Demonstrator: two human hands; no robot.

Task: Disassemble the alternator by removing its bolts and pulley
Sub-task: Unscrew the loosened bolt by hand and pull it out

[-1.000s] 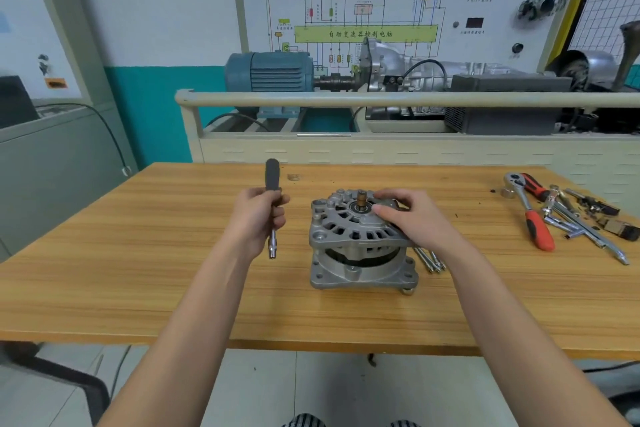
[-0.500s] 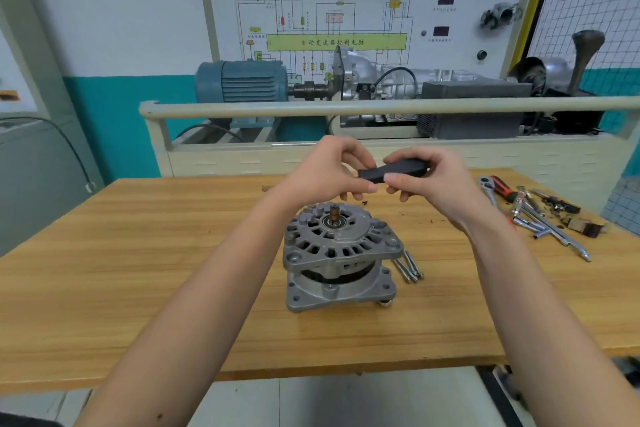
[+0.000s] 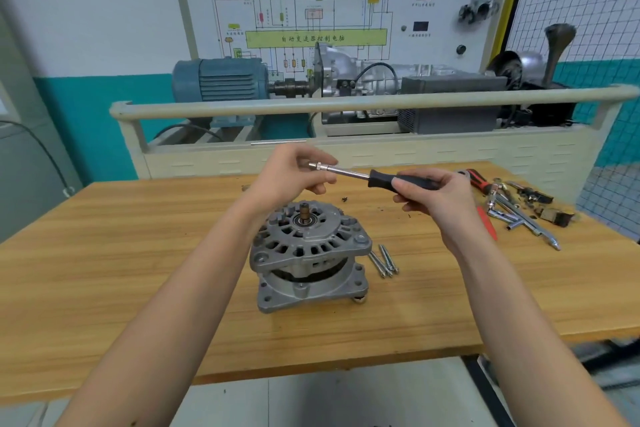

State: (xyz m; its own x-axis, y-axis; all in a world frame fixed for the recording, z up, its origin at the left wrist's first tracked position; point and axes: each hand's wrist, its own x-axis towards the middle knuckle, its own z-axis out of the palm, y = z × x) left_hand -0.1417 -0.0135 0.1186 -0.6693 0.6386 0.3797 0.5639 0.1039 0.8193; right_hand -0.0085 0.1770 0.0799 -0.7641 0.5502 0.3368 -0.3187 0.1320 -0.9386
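Alternator [image 3: 308, 255] stands upright on the wooden bench [image 3: 104, 253], near mid-table, shaft stub [image 3: 305, 211] pointing up with no pulley on it. Three long bolts [image 3: 383, 260] lie loose on the bench just beside its right flank.

Both hands are raised above and behind the alternator, holding a nut driver [image 3: 363, 175] roughly level between them. Right hand [image 3: 433, 194] grips the black handle, fingers curled round it. Left hand [image 3: 294, 173] pinches the metal tip end of the shaft between thumb and fingertips.

Forearms cross the near view; the left one hides part of the bench left of the alternator.

Right end of bench: red-handled ratchet [image 3: 476, 180], a scatter of sockets and extension bars [image 3: 519, 218], a small brown block [image 3: 557, 217]. Dark specks of debris [image 3: 344, 199] on the wood behind the alternator.

Behind the bench: cream rail [image 3: 346, 102], blue electric motor [image 3: 221, 80] coupled to a silver gearbox [image 3: 349, 76], grey box [image 3: 450, 104]. Wall panel [image 3: 301, 17] carries a wiring diagram; the green band reads "自动变速器控制电脑". Smaller captions are too small to read. Wire mesh screen [image 3: 581, 3] at the right.
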